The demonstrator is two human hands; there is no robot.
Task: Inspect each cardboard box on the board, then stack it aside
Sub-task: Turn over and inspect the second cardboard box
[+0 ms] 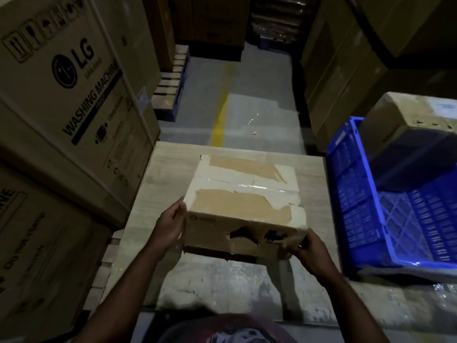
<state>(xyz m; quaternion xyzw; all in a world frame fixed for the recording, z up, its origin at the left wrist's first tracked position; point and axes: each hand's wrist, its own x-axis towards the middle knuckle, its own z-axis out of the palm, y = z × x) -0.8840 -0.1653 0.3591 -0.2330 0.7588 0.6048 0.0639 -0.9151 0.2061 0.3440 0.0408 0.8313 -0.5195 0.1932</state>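
Observation:
A worn cardboard box [243, 201] with torn white paper and clear tape on its top sits on the pale wooden board [168, 174]. Its near side is ripped, with dark print beside the tear. My left hand [170, 226] grips the box's near left corner, thumb on the top edge. At the near right corner, my right hand [310, 251] holds the box with fingers curled round its lower edge. The near edge of the box looks slightly raised, with a shadow under it.
Large washing-machine cartons [66, 95] are stacked close on the left. A blue plastic crate [358, 194] stands right of the board, with a cardboard box [405, 115] and a dark box [415, 154] in it. A concrete aisle with a yellow line [220, 120] runs ahead between carton stacks.

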